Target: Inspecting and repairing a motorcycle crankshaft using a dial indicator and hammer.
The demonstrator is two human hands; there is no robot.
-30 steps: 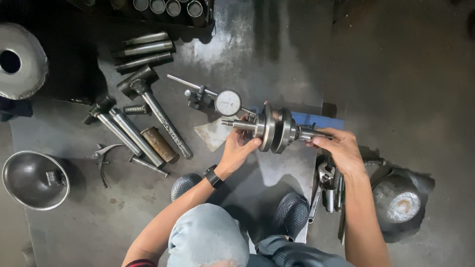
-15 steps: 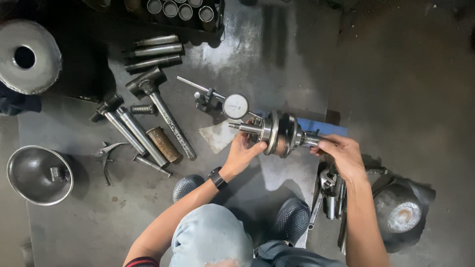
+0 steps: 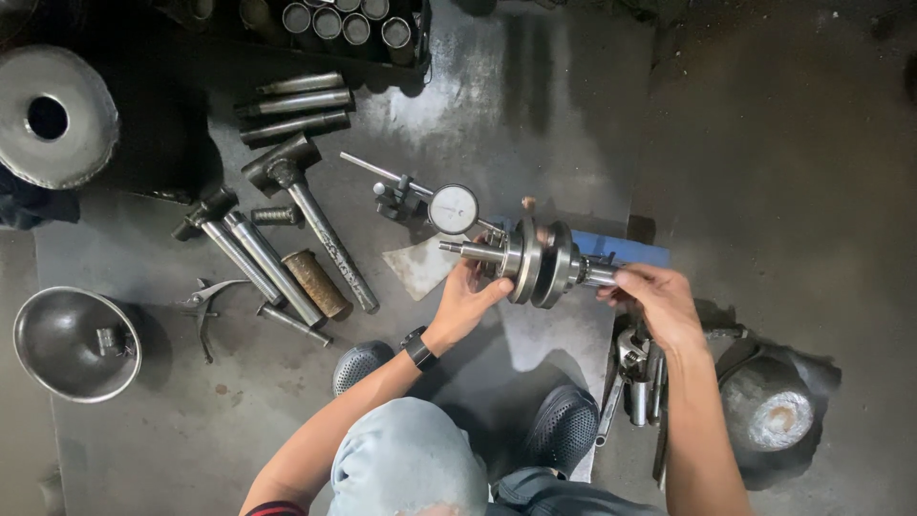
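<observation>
We look down on a workshop floor (image 3: 535,105), where a crouching person holds a steel crankshaft (image 3: 537,262) level between both hands, just above a blue support (image 3: 626,248) and beside a dial gauge (image 3: 453,208) whose tip stands near the left shaft end. The left hand (image 3: 470,298) cups the left journal from below, fingers curled part-way round it and thumb against the near web. The right hand (image 3: 657,298) closes its fingertips on the stub at the right end. Neither hand is fully clenched; both have hold of the one part.

We judge the crankshaft heavy for its size and wholly rigid, its weight gathered in the two thick round webs at the middle. The polished journals look smooth and perhaps oily, so they may slip in bare fingers. The ends, where the hands now sit, seem the sound places to grip, one hand to each side to keep it balanced. The machined surfaces would mark if knocked against the gauge or the floor.

To the left lie a hammer (image 3: 308,210), steel bars (image 3: 287,97), a rusty cylinder (image 3: 315,283), pliers (image 3: 204,304) and a metal bowl (image 3: 38,325). A tray of sockets (image 3: 344,21) sits at the far edge. Near the right hand rest further tools (image 3: 638,375) and a rounded metal piece (image 3: 770,411). Two dark shoes (image 3: 562,426) show at the near edge.
</observation>
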